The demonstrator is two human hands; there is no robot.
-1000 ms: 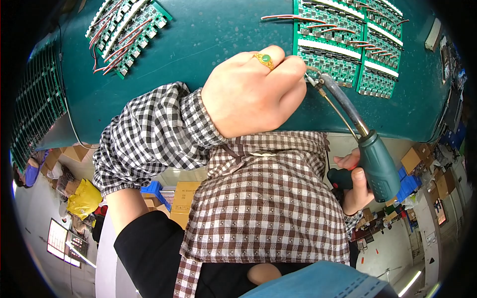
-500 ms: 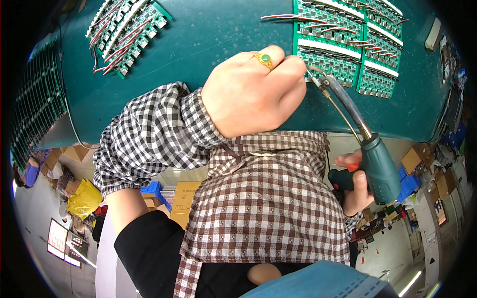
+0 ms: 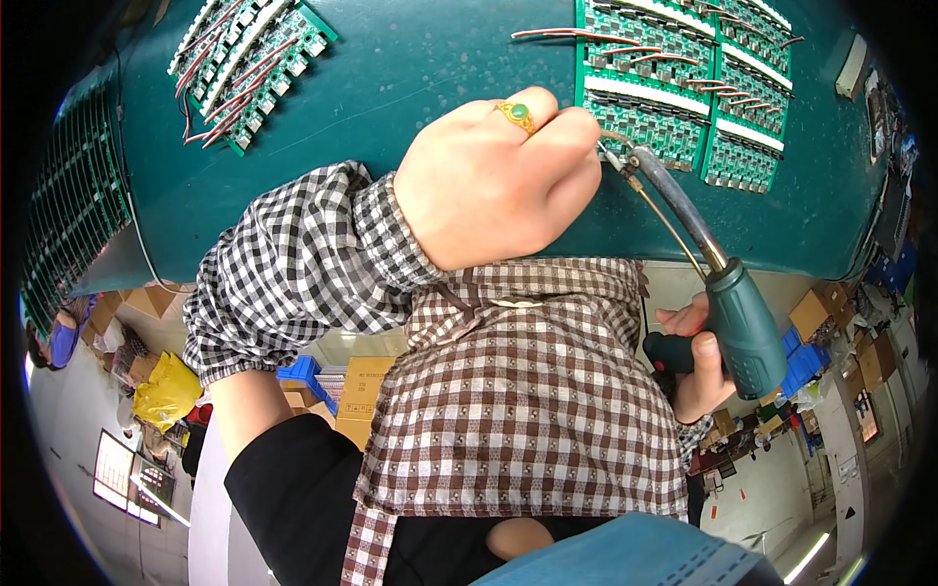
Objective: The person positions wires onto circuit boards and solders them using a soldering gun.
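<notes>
My right hand (image 3: 699, 376) is wrapped round the grip of a dark green soldering gun (image 3: 746, 332). From its body a metal barrel (image 3: 682, 207) and a thin solder feed tube (image 3: 670, 219) run up toward my left fingertips. My left hand (image 3: 503, 181), with a green-stoned ring on one finger, is closed in a pinch over the table's front part. Whatever lies between its fingers is hidden behind the hand. The soldering tip meets the spot just beside those fingertips, by the lower left corner of a panel of green circuit boards (image 3: 645, 106).
More boards with red, black and white wires (image 3: 256, 73) lie at the upper left of the green table (image 3: 440, 49). A second board panel (image 3: 747, 146) adjoins the first at right. A row of upright boards (image 3: 73, 195) stands at far left. Cardboard boxes (image 3: 363, 396) are below the table.
The soldering gun has shifted slightly left and up. Its red trigger, visible before, is now out of sight by my right fingers. My left hand has barely moved.
</notes>
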